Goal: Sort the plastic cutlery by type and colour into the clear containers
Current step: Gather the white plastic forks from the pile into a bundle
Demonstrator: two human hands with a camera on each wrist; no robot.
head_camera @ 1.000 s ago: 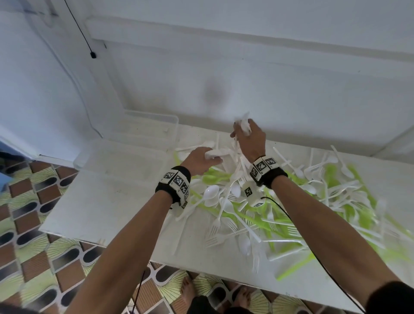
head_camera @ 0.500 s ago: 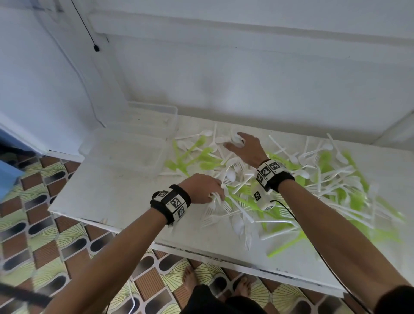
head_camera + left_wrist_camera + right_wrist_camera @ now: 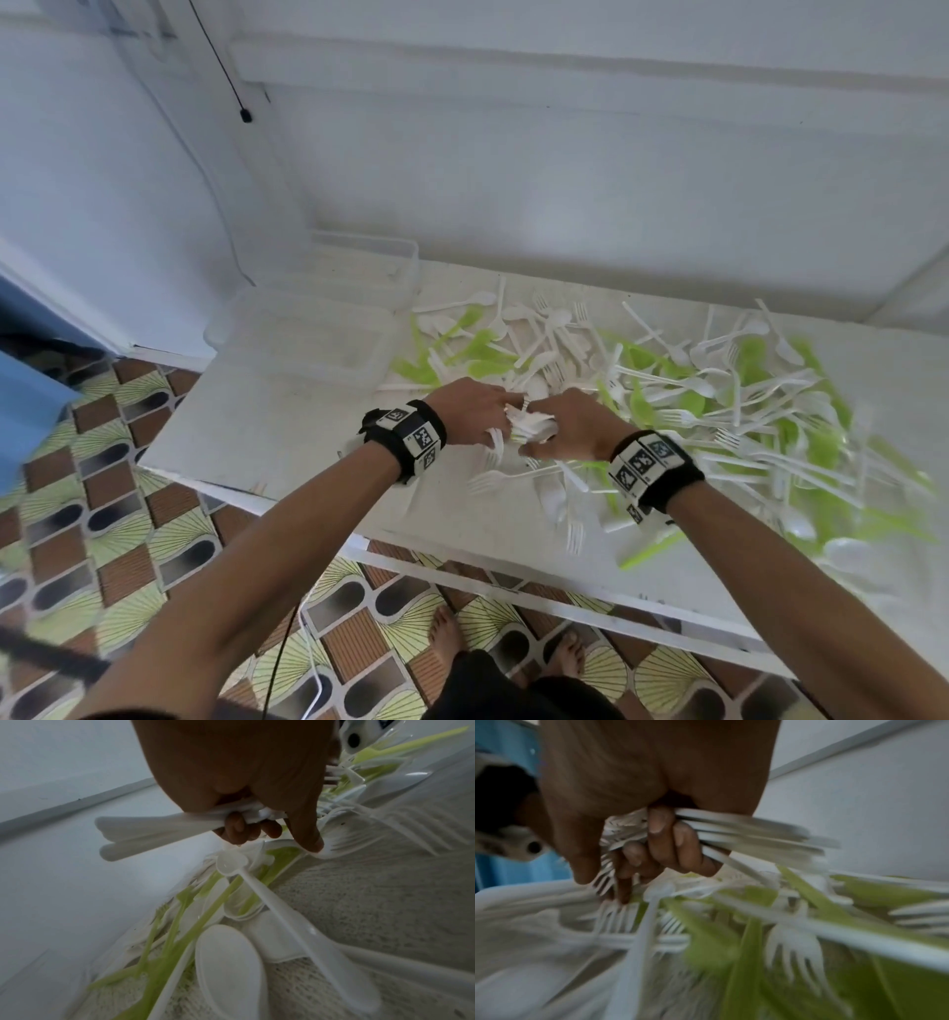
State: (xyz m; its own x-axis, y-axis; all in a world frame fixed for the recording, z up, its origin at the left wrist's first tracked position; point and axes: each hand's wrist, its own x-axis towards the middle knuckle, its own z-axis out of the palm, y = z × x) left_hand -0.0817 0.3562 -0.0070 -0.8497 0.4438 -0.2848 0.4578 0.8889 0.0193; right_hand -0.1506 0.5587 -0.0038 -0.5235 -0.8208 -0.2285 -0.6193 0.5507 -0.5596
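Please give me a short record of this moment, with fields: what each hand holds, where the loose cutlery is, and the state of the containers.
left hand: grips a bundle of white handles; which type they are cannot be told
right hand: grips a bundle of white forks
hands' place: close together, over the near left part of the pile
loose cutlery: white and green pieces mixed, spread over the table
clear containers: two, at the table's far left end; no cutlery seen inside
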